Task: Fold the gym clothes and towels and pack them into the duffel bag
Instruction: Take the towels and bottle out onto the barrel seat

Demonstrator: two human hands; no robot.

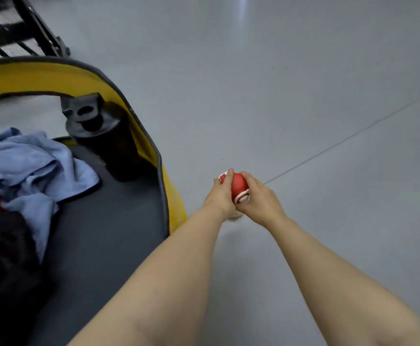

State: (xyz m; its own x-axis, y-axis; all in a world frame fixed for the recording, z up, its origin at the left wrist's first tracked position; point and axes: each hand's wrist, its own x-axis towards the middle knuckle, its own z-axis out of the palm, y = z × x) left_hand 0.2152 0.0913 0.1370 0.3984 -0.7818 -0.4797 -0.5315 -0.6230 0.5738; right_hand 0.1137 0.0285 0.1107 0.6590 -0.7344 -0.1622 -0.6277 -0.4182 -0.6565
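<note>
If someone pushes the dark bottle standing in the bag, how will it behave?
The dark bottle stands tall and narrow, so it probably tips easily. Round, it would likely roll once down. It looks rigid, unlike the blue towel beside it.

Even, cool overhead light fills the scene, leaving a pale streak of glare on the smooth grey floor [303, 96] at the top edge and only a faint, soft shadow beneath the two bare forearms. The wide-angle lens bows the black-edged rim of the open yellow duffel bag [134, 121] and stretches the arms toward the bottom corners, while the black metal frame [36, 28] at upper left is smeared by motion blur. The dark heap of black clothing [4, 258] at lower left sinks into near-featureless shadow, and the crumpled light-blue towel [29, 161] reads slightly soft.
</note>
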